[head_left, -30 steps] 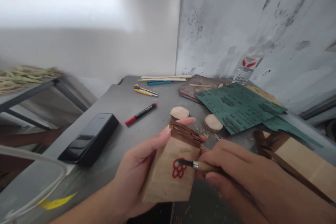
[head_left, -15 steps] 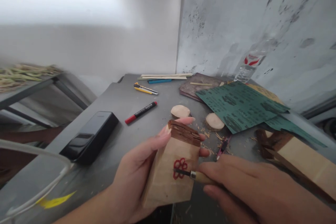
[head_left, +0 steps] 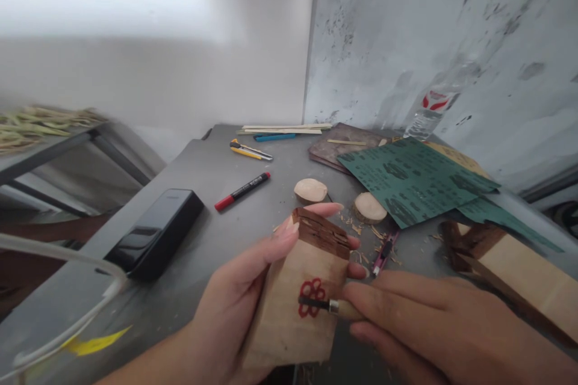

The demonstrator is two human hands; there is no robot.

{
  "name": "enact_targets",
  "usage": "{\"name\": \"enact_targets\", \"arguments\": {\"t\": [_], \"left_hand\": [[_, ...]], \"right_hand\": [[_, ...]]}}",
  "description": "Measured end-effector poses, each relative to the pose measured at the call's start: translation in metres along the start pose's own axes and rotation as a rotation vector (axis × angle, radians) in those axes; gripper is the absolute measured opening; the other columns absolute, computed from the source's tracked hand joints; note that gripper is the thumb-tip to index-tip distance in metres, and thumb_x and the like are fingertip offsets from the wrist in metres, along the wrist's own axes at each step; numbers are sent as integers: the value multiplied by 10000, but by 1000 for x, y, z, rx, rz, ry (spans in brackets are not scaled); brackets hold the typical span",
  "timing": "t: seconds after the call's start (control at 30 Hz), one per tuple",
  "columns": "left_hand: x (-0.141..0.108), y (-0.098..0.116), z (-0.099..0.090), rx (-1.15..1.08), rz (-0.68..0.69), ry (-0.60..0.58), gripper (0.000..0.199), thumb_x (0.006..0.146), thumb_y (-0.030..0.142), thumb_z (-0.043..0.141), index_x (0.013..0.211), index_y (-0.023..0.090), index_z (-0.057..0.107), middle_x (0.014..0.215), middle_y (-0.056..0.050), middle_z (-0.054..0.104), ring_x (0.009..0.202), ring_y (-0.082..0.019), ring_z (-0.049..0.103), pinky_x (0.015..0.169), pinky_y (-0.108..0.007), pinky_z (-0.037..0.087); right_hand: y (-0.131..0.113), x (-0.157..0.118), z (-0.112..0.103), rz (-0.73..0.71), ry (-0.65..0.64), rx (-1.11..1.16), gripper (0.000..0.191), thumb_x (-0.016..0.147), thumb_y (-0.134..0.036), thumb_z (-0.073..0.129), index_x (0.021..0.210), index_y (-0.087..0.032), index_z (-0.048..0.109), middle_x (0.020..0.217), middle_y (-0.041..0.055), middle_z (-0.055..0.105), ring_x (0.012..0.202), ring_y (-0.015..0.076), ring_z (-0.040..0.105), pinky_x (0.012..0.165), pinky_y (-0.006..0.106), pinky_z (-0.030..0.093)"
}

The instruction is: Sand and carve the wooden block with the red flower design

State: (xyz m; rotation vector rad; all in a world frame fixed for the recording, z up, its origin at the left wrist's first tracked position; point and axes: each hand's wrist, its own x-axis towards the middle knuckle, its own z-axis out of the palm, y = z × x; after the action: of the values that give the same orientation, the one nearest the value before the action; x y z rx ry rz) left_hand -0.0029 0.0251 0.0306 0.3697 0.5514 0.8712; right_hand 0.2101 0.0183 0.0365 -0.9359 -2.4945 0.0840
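My left hand (head_left: pixel 239 289) is wrapped round a pale wood block (head_left: pixel 284 319) with a dark, rough bark-like top end, held tilted above the table. A red flower outline (head_left: pixel 312 299) is drawn on the block's upward face. My right hand (head_left: pixel 419 319) grips the wooden handle of a carving tool (head_left: pixel 336 307). The tool's dark metal tip lies over the left part of the flower and seems to touch the wood. Wood shavings (head_left: pixel 356 228) lie on the table just beyond the block.
On the grey table (head_left: pixel 189 162) are a black device (head_left: pixel 158 231), red marker (head_left: pixel 242 191), yellow cutter (head_left: pixel 250 150), two wood slices (head_left: pixel 310 190), pink cutter (head_left: pixel 385 254), green sandpaper (head_left: pixel 415 177), a bottle (head_left: pixel 428 111) and another wood block (head_left: pixel 528 277) at right.
The block has shifted slightly right and down with my left hand. The tool's tip has moved a little down with it and stays over the flower.
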Motion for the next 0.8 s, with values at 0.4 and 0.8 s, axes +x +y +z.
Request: {"name": "enact_targets", "arguments": {"t": [0.4, 0.8], "left_hand": [[1, -1, 1, -42, -29, 21, 369, 982, 355, 544, 1290, 258, 722, 1081, -89, 791, 947, -218, 731, 886, -329, 520], [6, 6, 2, -98, -16, -56, 410, 981, 370, 496, 1284, 181, 697, 1146, -141, 755, 1016, -290, 735, 932, -438, 528]], "right_hand": [[6, 10, -9, -14, -108, 174, 352, 1100, -259, 393, 968, -268, 719, 1024, -44, 822, 868, 129, 787, 711, 194, 599], [-4, -7, -3, 94, -124, 136, 174, 990, -301, 559, 1087, -343, 698, 945, -90, 798, 735, 150, 757, 523, 239, 530]]}}
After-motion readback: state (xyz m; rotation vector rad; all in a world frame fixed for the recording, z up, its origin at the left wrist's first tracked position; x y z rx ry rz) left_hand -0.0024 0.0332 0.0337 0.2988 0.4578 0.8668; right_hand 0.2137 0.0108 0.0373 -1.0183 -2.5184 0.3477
